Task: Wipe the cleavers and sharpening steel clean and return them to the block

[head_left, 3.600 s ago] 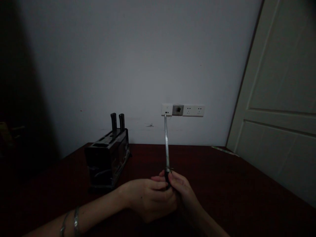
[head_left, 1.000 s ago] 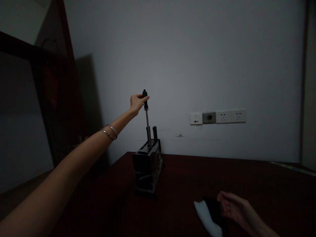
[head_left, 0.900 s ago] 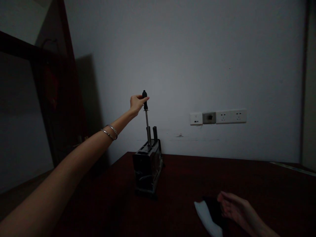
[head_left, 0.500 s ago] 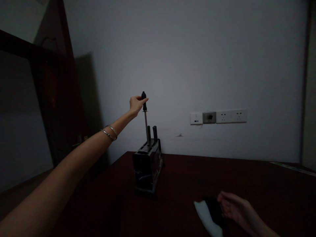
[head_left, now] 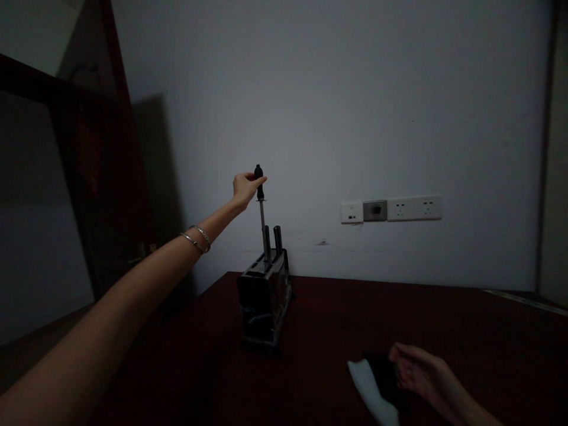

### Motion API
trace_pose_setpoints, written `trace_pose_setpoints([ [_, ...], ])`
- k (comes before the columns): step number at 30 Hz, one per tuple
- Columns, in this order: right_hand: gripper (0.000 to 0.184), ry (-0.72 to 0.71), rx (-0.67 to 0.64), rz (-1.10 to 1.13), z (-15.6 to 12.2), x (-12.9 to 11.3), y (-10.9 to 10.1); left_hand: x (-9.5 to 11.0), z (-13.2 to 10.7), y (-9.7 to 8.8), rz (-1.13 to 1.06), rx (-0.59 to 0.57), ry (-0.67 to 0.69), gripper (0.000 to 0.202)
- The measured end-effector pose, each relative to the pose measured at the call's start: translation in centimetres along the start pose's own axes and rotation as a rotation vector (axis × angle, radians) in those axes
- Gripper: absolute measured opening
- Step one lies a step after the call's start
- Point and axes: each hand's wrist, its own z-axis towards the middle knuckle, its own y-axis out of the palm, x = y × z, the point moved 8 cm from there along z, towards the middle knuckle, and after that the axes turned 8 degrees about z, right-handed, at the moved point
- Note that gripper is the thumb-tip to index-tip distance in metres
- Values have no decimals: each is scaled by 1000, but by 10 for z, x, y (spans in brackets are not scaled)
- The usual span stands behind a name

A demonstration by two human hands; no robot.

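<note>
My left hand (head_left: 245, 188) reaches forward and pinches the black handle of a honing steel (head_left: 260, 188). The steel's thin metal rod runs down, nearly upright, into a slot in the top of a black knife block (head_left: 261, 296). Two dark handles (head_left: 277, 238) stick up from the block behind the rod. At the lower right, my right hand (head_left: 421, 376) is low over the table with curled fingers beside a dark piece (head_left: 384, 376). Whether the fingers grip that piece is too dim to tell. A pale, curved, flat thing (head_left: 373, 393) lies against the dark piece's left side.
The dark red table (head_left: 328, 319) meets a pale wall. Sockets and a switch plate (head_left: 412, 208) are set in the wall above it. A dark door (head_left: 104, 148) stands at the left. A light strip (head_left: 528, 300) lies along the far right table edge.
Almost nothing differs. The view has shifted very slightly, while my left hand keeps the honing steel at the same height and my right hand stays by the dark piece.
</note>
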Motion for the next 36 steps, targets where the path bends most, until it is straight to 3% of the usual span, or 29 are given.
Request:
trace_pose_setpoints([
  [20, 27, -16, -6, -31, 0, -1, 2, -6, -7, 5, 27, -28, -12, 34],
  [36, 27, -24, 5, -60, 0, -1, 1, -26, -34, 14, 45, -55, -26, 30],
])
